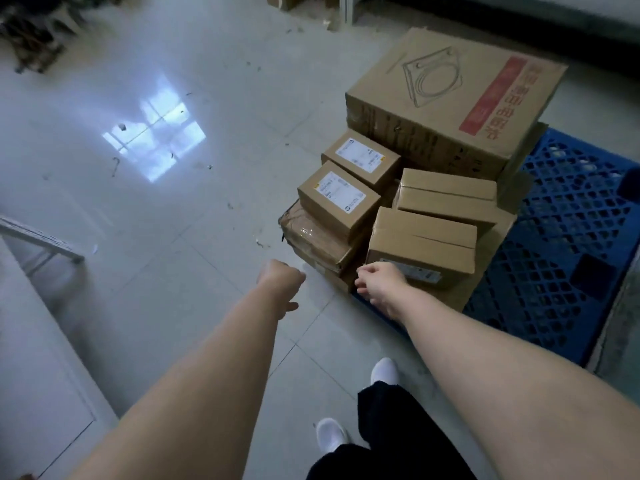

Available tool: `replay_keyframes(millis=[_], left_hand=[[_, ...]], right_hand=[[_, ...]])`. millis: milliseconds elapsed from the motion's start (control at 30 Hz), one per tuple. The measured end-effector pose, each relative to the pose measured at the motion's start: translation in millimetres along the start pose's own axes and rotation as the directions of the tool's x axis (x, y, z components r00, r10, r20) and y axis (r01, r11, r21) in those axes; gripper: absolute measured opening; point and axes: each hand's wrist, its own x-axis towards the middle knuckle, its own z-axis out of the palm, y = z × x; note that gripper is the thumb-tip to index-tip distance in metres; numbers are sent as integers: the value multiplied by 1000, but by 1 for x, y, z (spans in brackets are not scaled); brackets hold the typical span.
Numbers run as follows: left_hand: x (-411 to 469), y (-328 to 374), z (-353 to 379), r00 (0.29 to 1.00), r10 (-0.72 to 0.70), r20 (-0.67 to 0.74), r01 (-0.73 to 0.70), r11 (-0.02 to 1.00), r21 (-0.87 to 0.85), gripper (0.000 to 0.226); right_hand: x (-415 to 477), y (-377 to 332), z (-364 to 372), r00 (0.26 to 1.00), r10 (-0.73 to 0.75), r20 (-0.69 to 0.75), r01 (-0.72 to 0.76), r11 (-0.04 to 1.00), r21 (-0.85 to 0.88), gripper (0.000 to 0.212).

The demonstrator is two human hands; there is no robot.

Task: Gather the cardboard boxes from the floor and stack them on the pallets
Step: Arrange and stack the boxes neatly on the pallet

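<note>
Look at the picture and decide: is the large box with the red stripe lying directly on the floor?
No, the large box rests on a second box, which sits on the blue pallet.

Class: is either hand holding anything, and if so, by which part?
Nothing is held. The left hand is curled over the floor; the right hand hangs loose at a corner of the nearest box.

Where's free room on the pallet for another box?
Free: the bare grid of the blue pallet, bordered by the small boxes on its left and the large printed box behind-left. Crowded: the pallet's left side, boxes packed and stacked. Left of the stack, the tile floor is mostly bare.
</note>
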Motion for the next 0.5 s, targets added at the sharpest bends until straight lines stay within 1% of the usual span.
replay_keyframes(millis=[67, 100, 167, 233, 333, 367, 433, 500], left_hand=[[12, 13, -6, 1000, 7, -9, -7, 1000, -29, 26], [21, 19, -8, 1000, 4, -4, -4, 999, -43, 28], [37, 38, -9, 1000, 13, -9, -13, 999, -37, 21], [54, 60, -7, 1000, 11, 5, -11, 1000, -12, 15], [83, 89, -6, 999, -11, 37, 10, 1000, 22, 24], [91, 100, -7, 999, -11, 49, 11, 1000, 18, 24], [107, 118, -13, 999, -5, 52, 4, 1000, 13, 17], [119, 133, -21, 999, -10, 51, 8, 999, 36, 19]], right_hand=[[12, -20, 9, 999, -47, 28, 48, 999, -18, 27], [22, -28, 12, 997, -67, 34, 68, 997, -31, 28], [41, -45, 18, 996, -82, 40, 85, 994, -65, 28], [63, -63, 22, 996, -70, 60, 75, 994, -84, 24], [86, -93, 20, 996, -49, 73, 56, 993, -101, 16], [93, -102, 18, 997, -49, 64, 56, 992, -115, 17], [104, -119, 16, 998, -34, 55, 42, 987, -152, 23], [114, -134, 15, 998, -14, 65, 26, 984, -176, 26]])
